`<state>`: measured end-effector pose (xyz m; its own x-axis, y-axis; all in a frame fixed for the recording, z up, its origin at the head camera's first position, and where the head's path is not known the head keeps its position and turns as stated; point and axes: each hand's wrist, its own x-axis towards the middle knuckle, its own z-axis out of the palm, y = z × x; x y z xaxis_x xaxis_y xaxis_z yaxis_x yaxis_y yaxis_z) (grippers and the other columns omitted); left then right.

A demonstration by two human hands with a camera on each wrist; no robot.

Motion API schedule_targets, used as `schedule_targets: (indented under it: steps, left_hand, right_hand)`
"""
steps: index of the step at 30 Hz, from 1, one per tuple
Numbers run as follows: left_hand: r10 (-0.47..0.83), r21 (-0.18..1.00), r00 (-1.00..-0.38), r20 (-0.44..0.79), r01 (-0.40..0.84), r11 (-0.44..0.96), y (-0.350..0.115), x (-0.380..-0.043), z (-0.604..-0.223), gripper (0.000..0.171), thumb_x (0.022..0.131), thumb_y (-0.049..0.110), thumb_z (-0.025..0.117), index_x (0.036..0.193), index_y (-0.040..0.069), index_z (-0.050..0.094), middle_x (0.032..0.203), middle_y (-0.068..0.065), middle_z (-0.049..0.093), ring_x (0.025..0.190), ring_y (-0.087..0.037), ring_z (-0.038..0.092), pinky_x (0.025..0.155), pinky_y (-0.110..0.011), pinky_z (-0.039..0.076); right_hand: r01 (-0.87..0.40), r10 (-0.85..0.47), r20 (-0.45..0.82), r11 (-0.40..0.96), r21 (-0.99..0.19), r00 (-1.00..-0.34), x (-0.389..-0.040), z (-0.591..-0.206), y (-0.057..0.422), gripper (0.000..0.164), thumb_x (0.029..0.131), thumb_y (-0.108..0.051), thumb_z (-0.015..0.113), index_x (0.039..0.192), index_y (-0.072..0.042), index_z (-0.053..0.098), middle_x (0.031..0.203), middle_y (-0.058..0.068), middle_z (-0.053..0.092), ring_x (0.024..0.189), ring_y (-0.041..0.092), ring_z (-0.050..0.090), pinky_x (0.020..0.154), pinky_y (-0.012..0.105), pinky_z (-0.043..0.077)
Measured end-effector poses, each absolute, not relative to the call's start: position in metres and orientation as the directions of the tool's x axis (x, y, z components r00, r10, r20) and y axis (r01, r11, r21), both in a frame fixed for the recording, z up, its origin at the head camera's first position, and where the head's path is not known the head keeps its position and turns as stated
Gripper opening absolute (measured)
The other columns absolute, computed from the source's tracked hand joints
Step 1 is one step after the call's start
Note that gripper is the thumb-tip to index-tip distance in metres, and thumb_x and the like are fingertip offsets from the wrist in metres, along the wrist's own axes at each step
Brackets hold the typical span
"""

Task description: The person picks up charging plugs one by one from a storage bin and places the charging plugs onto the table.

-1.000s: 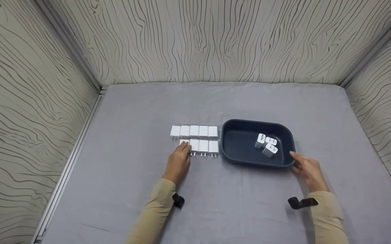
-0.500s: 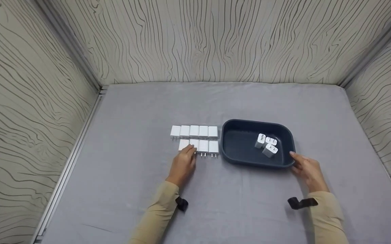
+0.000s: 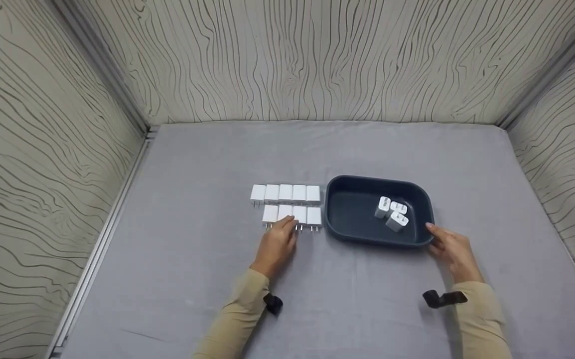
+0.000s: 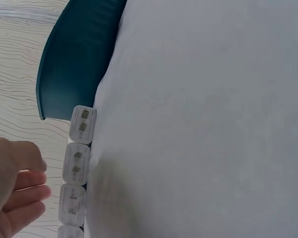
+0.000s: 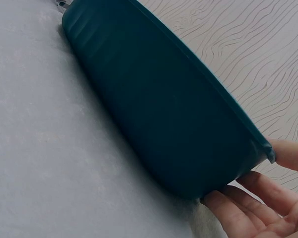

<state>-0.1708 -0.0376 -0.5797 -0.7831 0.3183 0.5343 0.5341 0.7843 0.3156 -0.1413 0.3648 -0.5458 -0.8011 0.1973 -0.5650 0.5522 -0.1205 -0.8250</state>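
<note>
White charger plugs lie in two tight rows in the head view, a back row (image 3: 285,192) and a front row (image 3: 314,216) with metal prongs toward the person. My left hand (image 3: 275,245) is at the front row, its fingertips over the middle plugs. In the left wrist view its fingers (image 4: 27,210) bend loosely beside the plugs (image 4: 77,163), holding nothing. My right hand (image 3: 454,253) holds the right front corner of a dark blue basin (image 3: 367,241), thumb at the rim and other fingers against the outer wall (image 5: 159,114). Three plugs (image 3: 397,221) stand inside the basin.
A grey cloth (image 3: 208,164) covers the table. The basin's left end stands close beside the plug rows. Wood-grain patterned panels (image 3: 287,65) rise at the back and both sides, with a metal rail (image 3: 103,244) along the left edge.
My left hand has slid rightward along the front row, uncovering the leftmost plug there. The plugs stay in their rows. The right hand and basin have not moved.
</note>
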Motion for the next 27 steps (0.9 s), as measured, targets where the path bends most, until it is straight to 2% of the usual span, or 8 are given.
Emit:
schedule_targets:
  steps: [4,6,8,10,11,20,27]
  left_hand:
    - [0.331,0.3,-0.749,0.574,0.569,0.766,-0.034,-0.17,-0.58,0.026,0.077,0.004,0.071,0.103,0.002,0.07,0.107,-0.012,0.072,0.099,-0.024,0.07,0.088,-0.03,0.058]
    - [0.334,0.301,-0.739,0.586,0.581,0.756,-0.032,-0.17,-0.579,0.025,0.077,0.004,0.071,0.102,0.002,0.071,0.106,-0.011,0.073,0.099,-0.023,0.071,0.087,-0.03,0.058]
    - [0.336,0.304,-0.732,0.593,0.59,0.748,-0.03,-0.169,-0.579,0.025,0.077,0.003,0.071,0.102,0.002,0.07,0.106,-0.011,0.073,0.098,-0.023,0.071,0.086,-0.029,0.058]
    - [0.339,0.309,-0.726,0.599,0.599,0.738,-0.027,-0.169,-0.578,0.025,0.077,0.002,0.071,0.102,0.002,0.071,0.106,-0.011,0.073,0.098,-0.022,0.071,0.085,-0.029,0.058]
    - [0.339,0.31,-0.723,0.602,0.603,0.735,-0.026,-0.168,-0.578,0.025,0.077,0.002,0.071,0.102,0.002,0.07,0.106,-0.01,0.073,0.098,-0.022,0.071,0.085,-0.029,0.058]
    - [0.341,0.362,-0.727,0.595,0.622,0.695,-0.013,-0.165,-0.571,0.024,0.079,0.001,0.069,0.103,0.003,0.07,0.106,-0.009,0.073,0.097,-0.02,0.071,0.085,-0.026,0.058]
    - [0.349,0.35,-0.702,0.621,0.646,0.678,-0.003,-0.164,-0.566,0.026,0.078,0.001,0.069,0.103,0.003,0.07,0.106,-0.009,0.073,0.098,-0.02,0.071,0.086,-0.025,0.057]
  right_hand:
    - [0.553,0.193,-0.565,-0.117,-0.825,-0.802,-0.141,-0.547,0.365,0.084,0.085,-0.034,0.072,0.145,0.003,0.026,0.081,-0.024,0.066,0.078,-0.01,0.064,0.077,0.012,0.056]
    - [0.55,0.193,-0.563,-0.121,-0.826,-0.803,-0.141,-0.547,0.365,0.067,0.086,-0.033,0.071,0.139,-0.008,0.041,0.081,-0.023,0.067,0.079,-0.01,0.064,0.077,0.012,0.056]
    - [0.547,0.193,-0.563,-0.134,-0.826,-0.803,-0.141,-0.547,0.366,0.04,0.085,-0.032,0.072,0.12,-0.02,0.057,0.079,-0.023,0.067,0.079,-0.009,0.065,0.077,0.013,0.056]
    - [0.544,0.195,-0.563,-0.148,-0.826,-0.803,-0.141,-0.546,0.366,0.015,0.085,-0.031,0.072,0.096,-0.026,0.063,0.078,-0.023,0.068,0.079,-0.008,0.066,0.077,0.013,0.056]
    - [0.542,0.194,-0.563,-0.153,-0.826,-0.803,-0.141,-0.547,0.366,0.01,0.085,-0.031,0.072,0.087,-0.026,0.063,0.078,-0.023,0.068,0.079,-0.008,0.066,0.077,0.013,0.056]
    - [0.542,0.195,-0.573,-0.19,-0.818,-0.796,-0.142,-0.546,0.364,0.017,0.087,-0.026,0.071,0.072,-0.032,0.064,0.075,-0.02,0.07,0.076,-0.007,0.066,0.072,0.013,0.056]
    - [0.539,0.2,-0.573,-0.203,-0.818,-0.795,-0.142,-0.546,0.364,0.019,0.087,-0.025,0.07,0.071,-0.032,0.063,0.075,-0.018,0.07,0.075,-0.006,0.067,0.07,0.013,0.057]
